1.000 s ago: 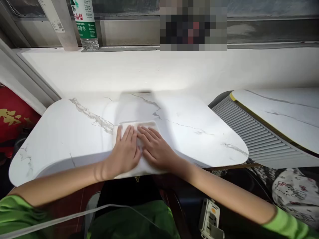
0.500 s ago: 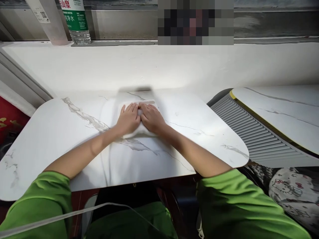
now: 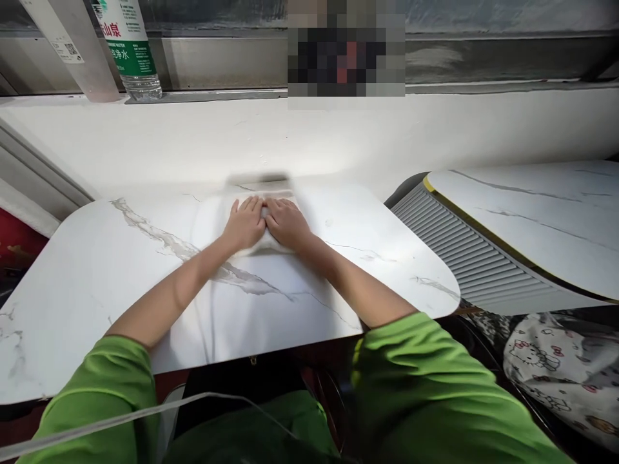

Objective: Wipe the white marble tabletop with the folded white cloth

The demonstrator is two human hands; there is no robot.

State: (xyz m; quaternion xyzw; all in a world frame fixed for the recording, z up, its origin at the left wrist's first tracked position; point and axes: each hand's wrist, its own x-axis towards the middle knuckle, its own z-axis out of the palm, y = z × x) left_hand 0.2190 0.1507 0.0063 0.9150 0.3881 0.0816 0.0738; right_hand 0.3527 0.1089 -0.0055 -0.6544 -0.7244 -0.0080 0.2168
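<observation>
A folded white cloth (image 3: 269,244) lies on the white marble-patterned table (image 3: 145,283), near its wall side. Both hands rest on it side by side, thumbs close together. My left hand (image 3: 245,223) lies flat with its fingers stretched out towards the wall. Beside it, my right hand (image 3: 289,224) presses on the cloth with fingers extended and angled to the left. Palms and fingers cover much of the cloth.
On the ledge at the back left stand a label-green water bottle (image 3: 133,58) and a translucent bottle (image 3: 89,58). A second marble-patterned table (image 3: 541,212) with a ribbed side is at the right. Below it sits a white patterned bag (image 3: 551,367). A pale cord crosses my lap.
Both hands and the cloth have slid a little towards the wall, with my arms reaching further. The camera view has shifted slightly to the right.
</observation>
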